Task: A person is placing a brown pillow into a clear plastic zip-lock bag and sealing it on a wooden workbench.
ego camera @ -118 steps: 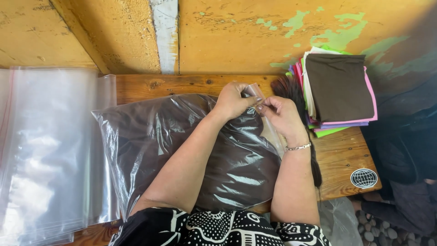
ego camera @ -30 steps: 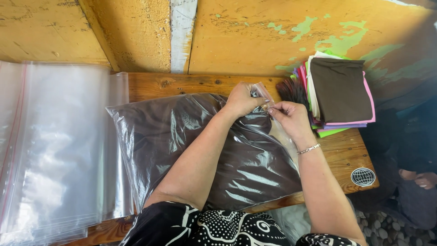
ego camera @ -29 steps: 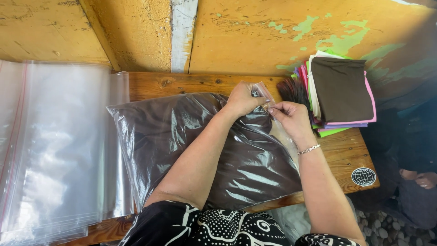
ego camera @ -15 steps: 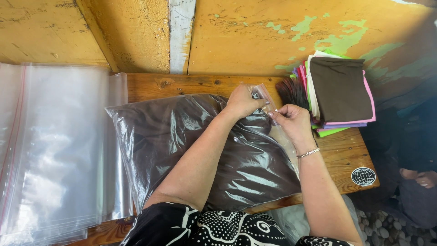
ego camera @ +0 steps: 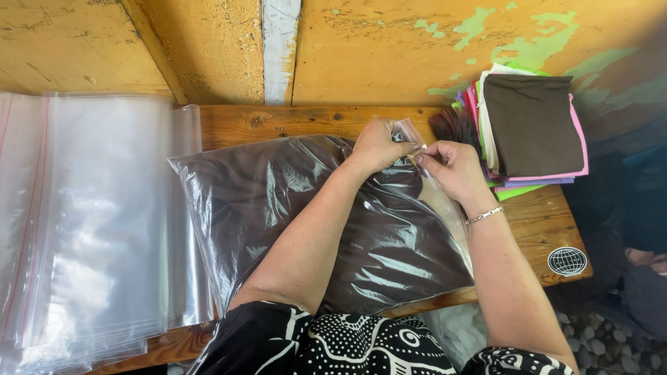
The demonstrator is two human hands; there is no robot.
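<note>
A clear plastic zip bag (ego camera: 278, 201) stuffed with dark brown fabric lies across the wooden table (ego camera: 278, 121). My left hand (ego camera: 379, 144) pinches the bag's top right corner at its closing strip. Close beside it, my right hand (ego camera: 455, 169) pinches the same strip, thumb against fingers; a thin bracelet circles that wrist. Both forearms lie over the bag and hide its middle.
A thick stack of empty clear zip bags (ego camera: 76, 215) lies at the left. At the back right sits a pile of folded cloths (ego camera: 531, 128), brown on top with pink, white and green edges. A yellow painted wall (ego camera: 389, 48) runs behind the table. A round sticker (ego camera: 567, 261) marks the table's right corner.
My right hand has slid slightly along the bag's closing strip towards me, away from my left hand. The bag and left hand stay in place.
</note>
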